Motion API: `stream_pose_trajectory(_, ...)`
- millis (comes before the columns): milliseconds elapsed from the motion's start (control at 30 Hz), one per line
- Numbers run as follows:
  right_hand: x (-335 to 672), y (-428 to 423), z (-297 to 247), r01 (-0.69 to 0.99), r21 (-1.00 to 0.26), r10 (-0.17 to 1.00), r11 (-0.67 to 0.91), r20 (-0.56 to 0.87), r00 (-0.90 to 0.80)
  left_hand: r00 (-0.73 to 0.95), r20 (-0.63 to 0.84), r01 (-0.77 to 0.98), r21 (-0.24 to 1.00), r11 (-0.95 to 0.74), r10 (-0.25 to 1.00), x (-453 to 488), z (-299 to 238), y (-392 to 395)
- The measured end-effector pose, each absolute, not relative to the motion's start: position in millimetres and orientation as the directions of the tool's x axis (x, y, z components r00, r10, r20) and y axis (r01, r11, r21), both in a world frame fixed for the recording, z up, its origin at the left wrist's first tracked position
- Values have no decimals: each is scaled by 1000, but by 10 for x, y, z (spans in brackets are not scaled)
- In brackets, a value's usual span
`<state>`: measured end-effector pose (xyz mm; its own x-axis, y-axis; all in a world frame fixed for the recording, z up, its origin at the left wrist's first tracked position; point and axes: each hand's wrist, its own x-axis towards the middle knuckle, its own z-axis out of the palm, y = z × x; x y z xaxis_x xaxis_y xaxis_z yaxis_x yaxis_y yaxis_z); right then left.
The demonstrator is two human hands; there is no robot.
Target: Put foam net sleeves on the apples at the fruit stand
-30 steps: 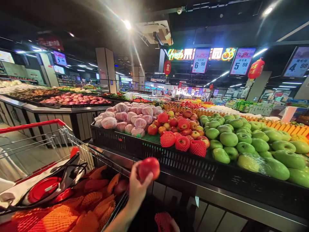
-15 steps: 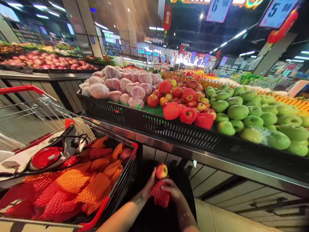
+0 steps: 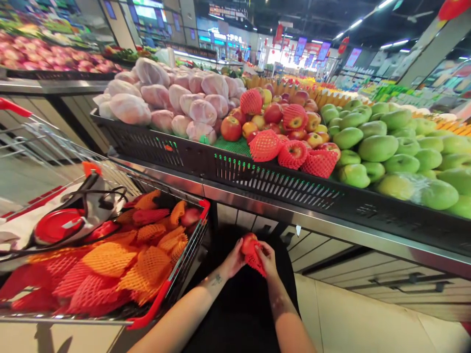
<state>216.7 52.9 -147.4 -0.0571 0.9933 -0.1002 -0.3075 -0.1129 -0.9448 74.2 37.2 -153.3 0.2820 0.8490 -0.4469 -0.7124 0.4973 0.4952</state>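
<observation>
Apple [image 3: 248, 241] gripped by left hand [image 3: 234, 258], right hand [image 3: 268, 259] pinching red foam net [image 3: 254, 263], black crate [image 3: 147, 148] on steel-edged counter [image 3: 253, 206], tiled shop floor [image 3: 342, 318]

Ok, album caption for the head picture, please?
Left hand on a round red apple, right hand on a red foam net.

Bare forearms [image 3: 191, 309] and black clothing [image 3: 235, 314].
A small dark marking [image 3: 217, 279], like a tattoo, is on the inked arm near the left hand [image 3: 234, 259].

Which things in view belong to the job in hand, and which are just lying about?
In the job:
left hand, holding the red apple
right hand, holding the red foam net
probably the cart and its foam nets

Just lying about:
green apples
wrapped fruit
pinkish produce, upper left
</observation>
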Motion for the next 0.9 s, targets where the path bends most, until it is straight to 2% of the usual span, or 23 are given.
stream_pose_trajectory(133,2173,480,-1405,-190,-981,992,-33,-10,-123,164,-324,-719,607,338,932,797,-1548,369)
stream_pose_trajectory(200,2178,468,-1372,-138,-990,991,11,30,-133,145,-302,-721,620,310,942,809,-1534,369)
stream_pose_trajectory(467,2197,491,-1309,-2,-991,988,135,134,74,356,-457,-675,477,563,815,741,-1551,371)
stream_pose_trajectory(567,2214,504,-1312,-7,-993,985,121,119,127,405,-525,-601,464,651,748,725,-1598,363)
stream_pose_trajectory(767,2236,553,-1326,-103,-994,986,24,6,169,370,-395,-461,708,535,841,711,-1580,318)
stream_pose_trajectory(900,2281,598,-1316,-171,-984,987,-54,-78,141,352,-436,-406,726,555,828,719,-1637,314)
